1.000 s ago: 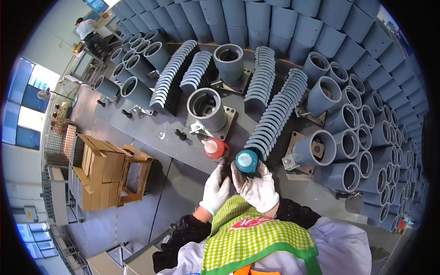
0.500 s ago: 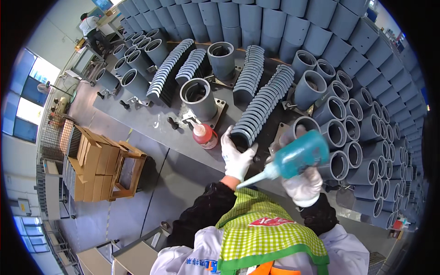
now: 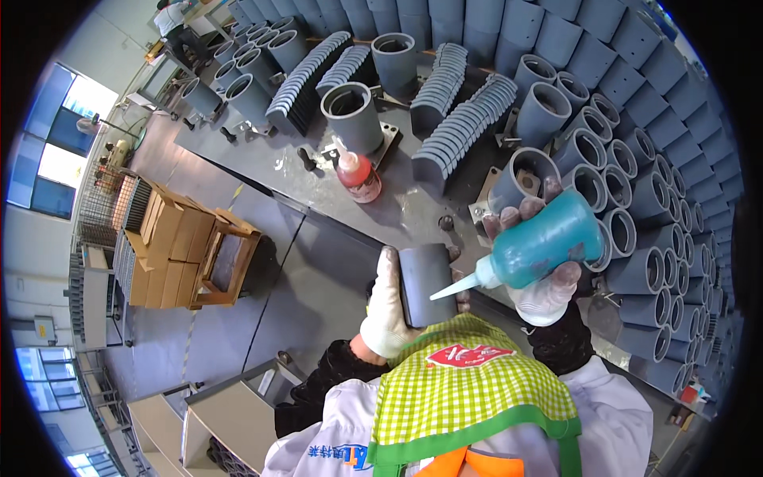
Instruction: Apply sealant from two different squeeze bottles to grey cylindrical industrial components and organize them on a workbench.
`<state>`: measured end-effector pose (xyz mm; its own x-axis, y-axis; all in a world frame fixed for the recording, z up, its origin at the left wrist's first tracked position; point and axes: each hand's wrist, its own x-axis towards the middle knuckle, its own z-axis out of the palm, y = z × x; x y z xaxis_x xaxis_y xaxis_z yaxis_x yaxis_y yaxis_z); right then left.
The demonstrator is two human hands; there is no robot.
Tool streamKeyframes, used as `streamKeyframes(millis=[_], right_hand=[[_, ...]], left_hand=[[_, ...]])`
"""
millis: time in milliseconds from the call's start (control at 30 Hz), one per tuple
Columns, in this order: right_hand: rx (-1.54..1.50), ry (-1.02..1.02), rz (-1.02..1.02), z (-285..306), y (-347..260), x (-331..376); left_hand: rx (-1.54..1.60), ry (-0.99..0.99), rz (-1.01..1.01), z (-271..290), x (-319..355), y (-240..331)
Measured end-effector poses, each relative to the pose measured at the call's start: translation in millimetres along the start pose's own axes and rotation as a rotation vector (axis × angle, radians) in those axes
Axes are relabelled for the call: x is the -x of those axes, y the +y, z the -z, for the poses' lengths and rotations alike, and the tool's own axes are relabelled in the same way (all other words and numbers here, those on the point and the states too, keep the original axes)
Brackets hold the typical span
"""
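1. Your left hand [image 3: 387,306] and right hand [image 3: 544,290] both wear white knitted gloves.
2. Black ribbed cuffs cover your wrists, with dark sleeves behind them.
3. You wear a white jacket with small blue lettering low on the front.
4. Over it lies a green-and-white checked cloth, green-edged, bearing a red patch, with orange below.

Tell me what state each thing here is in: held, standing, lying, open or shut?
Curved grey piece: held upright in the gloved left hand.
Teal squeeze bottle: gripped in the gloved right hand, tipped sideways, nozzle pointing at the grey piece.
Red squeeze bottle: standing on the bench, untouched.
Grey tube: upright on the bench, open on top.
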<state>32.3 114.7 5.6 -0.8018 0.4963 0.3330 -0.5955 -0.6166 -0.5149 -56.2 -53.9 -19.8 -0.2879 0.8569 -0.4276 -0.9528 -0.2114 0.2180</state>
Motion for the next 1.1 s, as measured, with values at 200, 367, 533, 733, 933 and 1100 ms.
streamKeyframes(millis=[200, 367, 533, 733, 933, 1100], right_hand=[[0.085, -0.061, 0.172, -29.3, 6.6, -28.9], [0.087, -0.196, 0.022, -42.5, 32.8, -5.5], [0.202, -0.228, 0.080, -57.2, 42.9, -32.1], [0.139, -0.251, 0.011, -61.1, 71.6, -30.3], [-0.733, 0.545, -0.657, -0.2, 114.7, -48.9], [-0.752, 0.793, -0.643, 47.0, 149.9, -44.4]], left_hand=[[-0.011, -0.102, 0.041, 6.2, 18.9, 3.1], [0.017, -0.016, 0.011, 4.0, 37.7, 26.5], [0.020, -0.115, 0.038, 21.3, 47.4, 49.7], [0.219, 0.011, -0.019, 27.9, 59.7, 79.1], [0.145, 0.045, -0.009, 41.9, 63.0, 103.1], [0.168, 0.122, -0.049, 46.4, 65.1, 119.4]])
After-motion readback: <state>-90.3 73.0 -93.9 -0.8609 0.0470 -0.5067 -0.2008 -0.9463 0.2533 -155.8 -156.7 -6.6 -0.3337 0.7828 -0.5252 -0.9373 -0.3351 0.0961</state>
